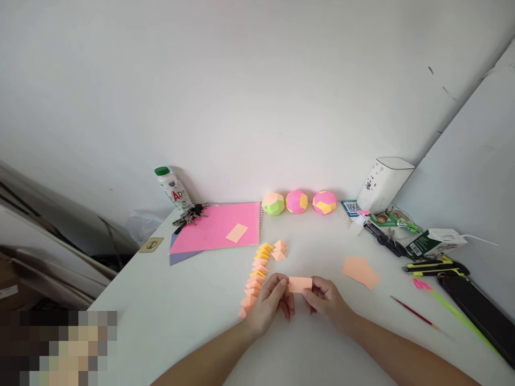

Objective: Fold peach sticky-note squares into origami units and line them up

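Between my two hands is a small peach paper rectangle (300,284), held up just above the table. My left hand (274,297) pinches its left end, and my right hand (325,300) grips the right end with thumb and fingers. Beside my left hand runs a row of folded paper pieces (257,271), peach and yellow-orange, partly hidden by that hand at its near end. A shorter group of folded peach pieces (279,250) lies just right of the row's far end. Off to the right lie flat peach paper sheets (361,271).
Three paper balls (296,202) line the wall. Keys (189,215) and a peach slip (237,232) lie on a pink sheet (217,220), near a bottle (174,190). At right are a white container (384,185), box cutter (436,265), thin brush (414,312) and black phone-like object (478,305).
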Tool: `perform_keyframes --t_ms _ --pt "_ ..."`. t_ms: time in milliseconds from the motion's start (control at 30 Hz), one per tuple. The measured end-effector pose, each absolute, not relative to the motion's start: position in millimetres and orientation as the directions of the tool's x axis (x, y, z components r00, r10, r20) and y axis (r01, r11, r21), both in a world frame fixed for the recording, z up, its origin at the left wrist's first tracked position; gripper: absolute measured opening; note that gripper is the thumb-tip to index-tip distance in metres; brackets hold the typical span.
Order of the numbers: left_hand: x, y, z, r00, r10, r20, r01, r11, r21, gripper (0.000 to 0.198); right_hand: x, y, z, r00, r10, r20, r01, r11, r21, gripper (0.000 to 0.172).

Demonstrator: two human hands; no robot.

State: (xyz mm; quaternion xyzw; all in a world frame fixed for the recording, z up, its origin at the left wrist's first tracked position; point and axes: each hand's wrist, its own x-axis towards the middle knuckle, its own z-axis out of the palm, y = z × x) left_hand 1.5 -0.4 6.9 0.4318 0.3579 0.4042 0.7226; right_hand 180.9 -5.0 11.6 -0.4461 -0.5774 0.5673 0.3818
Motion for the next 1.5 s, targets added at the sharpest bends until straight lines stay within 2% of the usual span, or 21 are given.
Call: perform_keyframes --t_ms 367,800,1033,1267,1367,1500 --pt "0 -1 4 0.437 0.89 -0.127 -0.265 0.263 0.928 0.033 176 -7 1 -0.294 0.948 0.12 0.214 0.188 -0.959 0.023" --pt "2 -1 6 0.433 0.89 -0.141 -0.219 0.256 0.941 0.035 177 -6 -1 -0.305 0.934 0.188 0.237 0.265 -0.935 0.026" --pt "0 -3 5 0.467 0.876 -0.122 -0.194 0.235 0.952 0.027 177 -6 -2 -0.291 0.94 0.178 0.224 0.248 -0.943 0.035" --pt "1 -4 5 0.467 0.869 -0.167 -0.176 0.276 0.945 0.027 176 -7 -2 -0.27 0.947 0.172 0.224 0.236 -0.946 0.027" --pt "4 -1 6 0.426 0.883 -0.198 -0.149 0.285 0.947 0.029 175 -7 -3 -0.273 0.955 0.114 0.198 0.172 -0.965 0.024" --pt "6 1 9 0.42 0.885 -0.199 -0.118 0.271 0.955 0.034 175 -9 -8 -0.227 0.973 0.045 0.151 0.081 -0.985 0.033"
